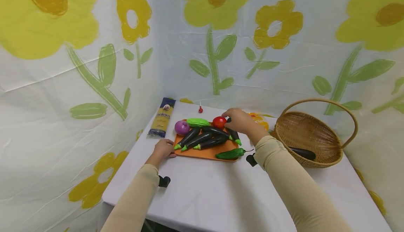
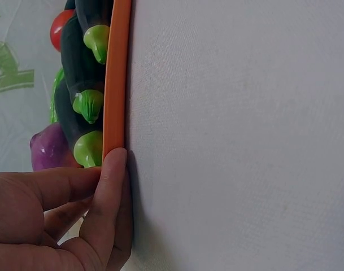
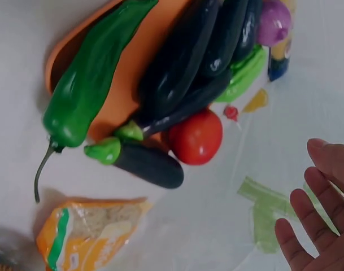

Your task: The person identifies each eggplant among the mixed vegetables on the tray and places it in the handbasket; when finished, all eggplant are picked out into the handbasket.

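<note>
An orange tray (image 1: 202, 156) lies on the white table with several dark eggplants (image 1: 202, 139) heaped on it. My left hand (image 1: 164, 148) grips the tray's near left corner, thumb and fingers (image 2: 112, 175) pinching the rim. Also on the tray are a purple onion (image 1: 182, 127), a light green ridged vegetable (image 1: 197, 122) and a red tomato (image 1: 219, 122). A long green pepper (image 1: 231, 153) lies at the near right corner, its stem sticking out past the rim. Close to the tomato and a short eggplant (image 3: 152, 165), my right hand (image 1: 240, 120) hovers with spread fingers, holding nothing.
To the right stands a wicker basket (image 1: 296, 126) with a tall handle and an eggplant (image 1: 303, 153) inside. An orange and clear packet (image 3: 92, 234) lies between tray and basket. Left of the tray is a pasta packet (image 1: 161, 118); a small red item (image 1: 200, 109) sits behind.
</note>
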`<state>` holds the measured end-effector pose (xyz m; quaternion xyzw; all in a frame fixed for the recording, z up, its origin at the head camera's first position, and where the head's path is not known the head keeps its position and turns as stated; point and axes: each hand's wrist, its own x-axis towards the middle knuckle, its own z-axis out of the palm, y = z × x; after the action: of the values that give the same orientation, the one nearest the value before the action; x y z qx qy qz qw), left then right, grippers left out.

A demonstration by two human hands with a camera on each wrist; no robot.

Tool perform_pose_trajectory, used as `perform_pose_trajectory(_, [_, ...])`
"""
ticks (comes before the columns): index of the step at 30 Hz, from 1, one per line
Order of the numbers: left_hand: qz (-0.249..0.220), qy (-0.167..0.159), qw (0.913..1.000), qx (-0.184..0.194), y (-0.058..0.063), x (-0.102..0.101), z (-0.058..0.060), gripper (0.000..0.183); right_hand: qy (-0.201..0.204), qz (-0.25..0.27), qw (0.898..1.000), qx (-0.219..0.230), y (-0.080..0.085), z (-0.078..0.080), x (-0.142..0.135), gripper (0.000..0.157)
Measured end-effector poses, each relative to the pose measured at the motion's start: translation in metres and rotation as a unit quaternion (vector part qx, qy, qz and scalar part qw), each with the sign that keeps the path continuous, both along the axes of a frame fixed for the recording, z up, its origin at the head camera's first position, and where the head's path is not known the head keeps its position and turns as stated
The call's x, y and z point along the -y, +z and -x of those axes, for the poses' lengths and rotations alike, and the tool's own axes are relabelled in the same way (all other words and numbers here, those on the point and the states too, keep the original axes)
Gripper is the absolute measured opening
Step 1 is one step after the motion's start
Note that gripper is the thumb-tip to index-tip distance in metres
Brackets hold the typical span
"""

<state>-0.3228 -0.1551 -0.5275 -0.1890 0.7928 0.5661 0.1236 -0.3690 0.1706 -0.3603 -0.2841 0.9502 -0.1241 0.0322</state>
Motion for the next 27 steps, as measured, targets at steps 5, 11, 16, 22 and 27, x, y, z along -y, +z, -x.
perform_pose_trajectory(5, [-0.003,0.004,1.0,0.002,-0.002,-0.002,0.003,0.04,-0.012,0.004,0.999,0.03,-0.013,0.002,0.016,0.037])
perform_pose_trajectory(11, [-0.01,0.007,0.9999,-0.001,-0.002,-0.003,0.005,0.04,0.02,-0.014,0.999,0.04,-0.026,0.001,0.033,0.039])
perform_pose_trajectory(16, [-0.001,0.013,0.9999,0.001,-0.003,-0.004,0.008,0.039,0.038,-0.044,0.998,0.04,-0.042,0.0,0.045,0.04])
perform_pose_trajectory(22, [-0.002,0.021,0.9998,0.003,-0.004,-0.003,0.009,0.039,0.042,-0.057,0.996,0.057,-0.069,0.003,0.055,0.04])
perform_pose_trajectory(27, [0.0,0.02,0.9998,-0.002,-0.005,-0.004,0.007,0.038,0.039,-0.069,0.995,0.068,-0.092,0.005,0.059,0.038])
